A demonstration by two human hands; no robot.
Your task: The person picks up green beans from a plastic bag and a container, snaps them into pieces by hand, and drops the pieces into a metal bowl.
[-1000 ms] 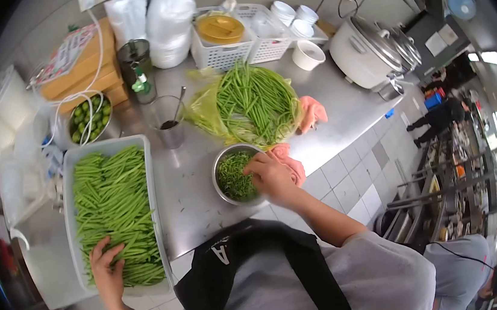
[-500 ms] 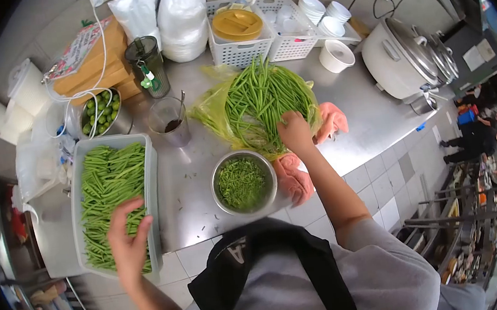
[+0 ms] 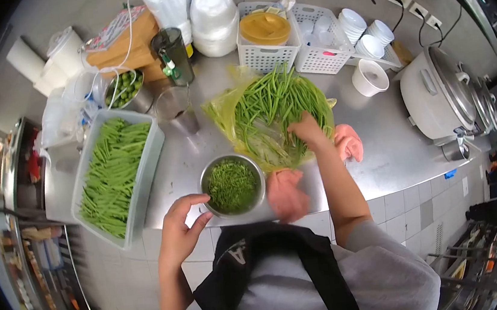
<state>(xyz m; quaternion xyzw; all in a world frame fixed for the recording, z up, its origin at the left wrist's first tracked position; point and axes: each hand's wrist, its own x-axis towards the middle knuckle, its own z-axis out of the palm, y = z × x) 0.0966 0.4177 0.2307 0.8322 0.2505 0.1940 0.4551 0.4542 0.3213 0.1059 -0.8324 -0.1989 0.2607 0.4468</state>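
Note:
My left hand (image 3: 184, 225) is open, thumb and fingers apart, beside the left rim of a metal bowl (image 3: 203, 187) of small green trimmings (image 3: 232, 186). My right hand (image 3: 307, 129) reaches into long green beans (image 3: 279, 98) lying on a yellow plastic bag (image 3: 224, 110); its fingers are bent down, and what they hold, if anything, is hidden. At the left, a translucent tub (image 3: 150, 159) holds many cut green beans (image 3: 114, 175). Pink cloths lie beside the bag, one (image 3: 287, 194) near the bowl and another (image 3: 349, 142) right of my forearm.
Along the back stand a bowl of small green fruit (image 3: 126, 89), a dark tumbler (image 3: 173, 57), a clear cup (image 3: 177, 111), white baskets (image 3: 324, 59), a white tub (image 3: 369, 77) and a large cooker (image 3: 430, 99). A person (image 3: 493, 208) is far right.
My left hand has moved from over the tub of cut beans to beside the metal bowl. My right hand stays at the long beans. The view has shifted.

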